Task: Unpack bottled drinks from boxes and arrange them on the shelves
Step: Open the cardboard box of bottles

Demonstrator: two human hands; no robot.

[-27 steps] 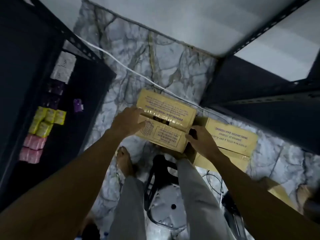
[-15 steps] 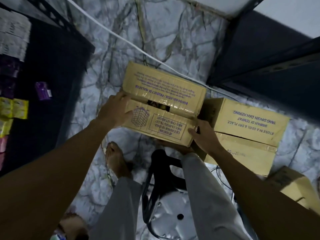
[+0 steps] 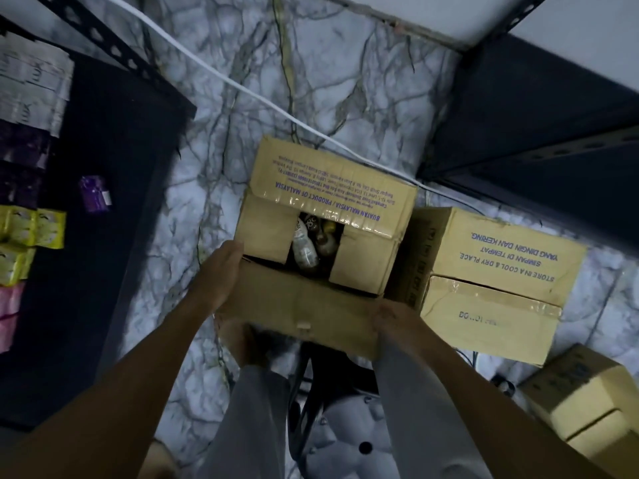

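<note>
An open box (image 3: 325,202) of brown cardboard stands on the marble floor (image 3: 214,188) and serves as the landmark; its near flap (image 3: 301,302) is folded out toward the person, its far flap lies flat across the top, and two side flaps leave a gap in the middle; through that gap the bottles (image 3: 306,250) show, packed inside the box, their caps and necks dim but plain enough; both hands are on the near flap, just on the person's side of the bottles; the left hand (image 3: 221,274) lies at the flap's left end with fingers stretched along the edge up to the box's corner, the thumb hidden; the right hand (image 3: 394,316) curls round the flap's right end, knuckles up; a sealed box (image 3: 498,271) stands touching the open box on its right, and a third box (image 3: 581,402) sits further right and nearer the person; a white cable (image 3: 242,88) runs across the floor behind the open box; left of the box a dark shelf (image 3: 114,236) carries yellow packets (image 3: 31,226) and a purple packet (image 3: 95,193); another dark shelf (image 3: 536,133) stands behind it to the right; a bare foot (image 3: 242,344) rests on the floor under the near flap.
</note>
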